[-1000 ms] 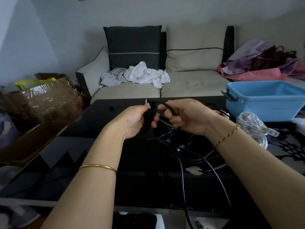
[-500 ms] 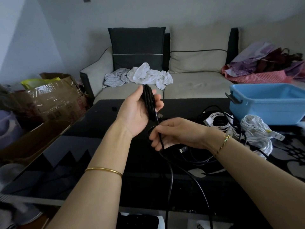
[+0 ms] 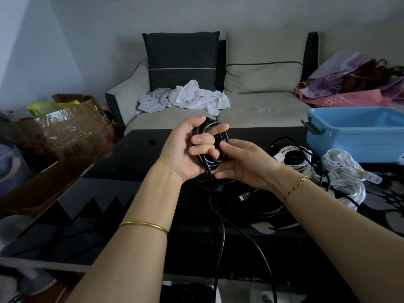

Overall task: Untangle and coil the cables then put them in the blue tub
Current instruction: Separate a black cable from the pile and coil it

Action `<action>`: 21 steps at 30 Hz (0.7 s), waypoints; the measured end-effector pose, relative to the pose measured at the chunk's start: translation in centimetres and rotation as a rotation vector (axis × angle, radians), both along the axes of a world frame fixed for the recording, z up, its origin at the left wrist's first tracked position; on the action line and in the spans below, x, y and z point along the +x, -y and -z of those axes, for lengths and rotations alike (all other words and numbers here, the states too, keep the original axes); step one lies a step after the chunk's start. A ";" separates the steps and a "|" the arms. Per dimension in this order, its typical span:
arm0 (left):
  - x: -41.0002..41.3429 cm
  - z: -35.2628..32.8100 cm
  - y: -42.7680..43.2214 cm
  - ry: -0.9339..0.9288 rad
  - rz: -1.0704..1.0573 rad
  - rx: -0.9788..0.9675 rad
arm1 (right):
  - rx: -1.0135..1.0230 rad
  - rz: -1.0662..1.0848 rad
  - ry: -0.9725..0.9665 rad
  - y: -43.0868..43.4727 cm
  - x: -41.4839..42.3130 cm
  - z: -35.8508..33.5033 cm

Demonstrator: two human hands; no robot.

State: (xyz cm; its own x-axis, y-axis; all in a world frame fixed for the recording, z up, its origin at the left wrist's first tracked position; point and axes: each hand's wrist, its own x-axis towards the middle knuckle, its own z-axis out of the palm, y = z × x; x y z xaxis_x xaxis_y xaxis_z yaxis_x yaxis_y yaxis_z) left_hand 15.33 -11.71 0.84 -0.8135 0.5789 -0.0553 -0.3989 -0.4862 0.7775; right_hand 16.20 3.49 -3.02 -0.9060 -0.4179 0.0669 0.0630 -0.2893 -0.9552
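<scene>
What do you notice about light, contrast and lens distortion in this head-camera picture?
Head view: dim, cool light, brightest on the wall at left; the black cable in the left hand stands out against the sofa, yet its loose end nearly vanishes over the dark table. Head view, edges: the wide lens bends straight lines and stretches the forearms.

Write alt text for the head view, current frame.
A person's left hand grips a partly wound black cable coil above a dark table, the right hand pinching its lower edge, loose cable trailing down. White cables lie beside a blue tub at right.
</scene>
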 end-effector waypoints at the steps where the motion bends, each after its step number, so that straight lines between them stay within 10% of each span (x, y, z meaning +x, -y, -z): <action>1: 0.1 -0.1 0.0 0.018 -0.024 0.013 | 0.000 0.024 -0.025 0.2 0.0 0.0; 12: 0.3 -0.1 -0.8 0.033 -0.234 0.102 | 0.198 0.308 -0.195 2.1 -0.3 0.2; 17: -0.4 -0.1 -0.7 -0.022 -0.399 0.077 | 0.146 -0.006 0.102 1.6 0.7 0.7; 21: -0.7 -0.1 -0.3 0.036 -0.500 0.167 | 0.372 -0.199 -0.134 0.3 1.6 1.1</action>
State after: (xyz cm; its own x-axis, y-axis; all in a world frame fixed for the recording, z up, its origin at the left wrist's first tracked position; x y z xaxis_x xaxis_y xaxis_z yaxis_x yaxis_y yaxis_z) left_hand 14.60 -11.37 0.95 -0.9919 0.1237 -0.0286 -0.1115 -0.7404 0.6628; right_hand 17.76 3.21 -4.09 -0.7989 -0.6013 -0.0094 -0.0490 0.0807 -0.9955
